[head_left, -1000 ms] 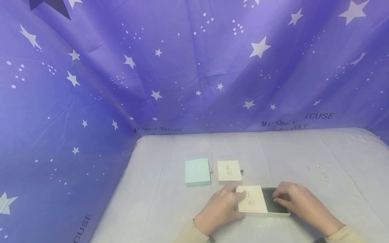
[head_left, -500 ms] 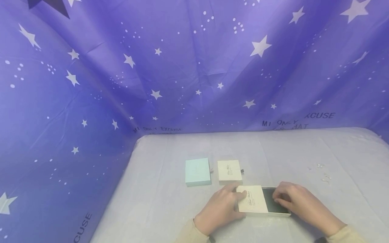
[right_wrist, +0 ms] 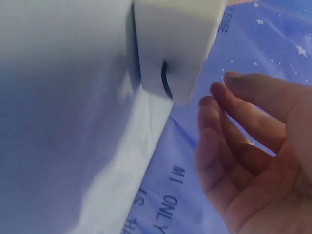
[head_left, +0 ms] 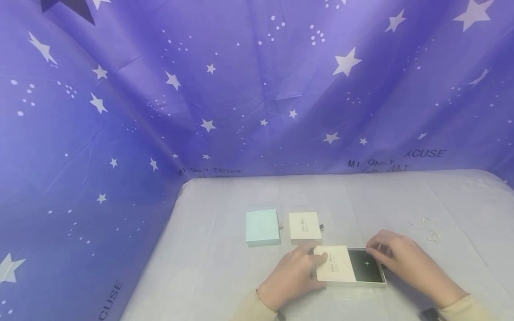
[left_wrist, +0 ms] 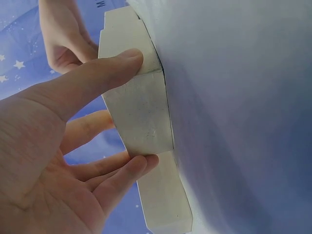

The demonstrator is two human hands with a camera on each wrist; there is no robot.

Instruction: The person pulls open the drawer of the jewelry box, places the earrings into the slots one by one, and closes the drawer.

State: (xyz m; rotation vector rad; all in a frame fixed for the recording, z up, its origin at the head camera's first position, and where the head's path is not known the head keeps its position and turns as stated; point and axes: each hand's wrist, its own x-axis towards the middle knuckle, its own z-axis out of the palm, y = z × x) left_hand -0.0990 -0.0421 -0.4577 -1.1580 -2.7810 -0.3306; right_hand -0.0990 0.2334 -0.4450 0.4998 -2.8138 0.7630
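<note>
My left hand grips the cream drawer-style jewelry box, its thumb on the near side and fingers at the left end and top. The box's drawer is pulled out to the right and shows a black lining. On that lining sits a tiny silvery star-shaped piece of jewelry. Just over the drawer's right end, my right hand has loosely curled fingers, with nothing visible between them. In the right wrist view, its fingertips are apart from the box end, where a dark ribbon loop shows.
Behind the gripped box stand a mint green box and a second cream box with a dark tab. Several small shiny jewelry pieces lie on the white-covered table at right. A purple star-printed curtain hangs behind.
My right hand has lifted from inside the drawer and shifted slightly right and back, uncovering the star-shaped piece on the black lining. The left hand keeps its grip on the box.
</note>
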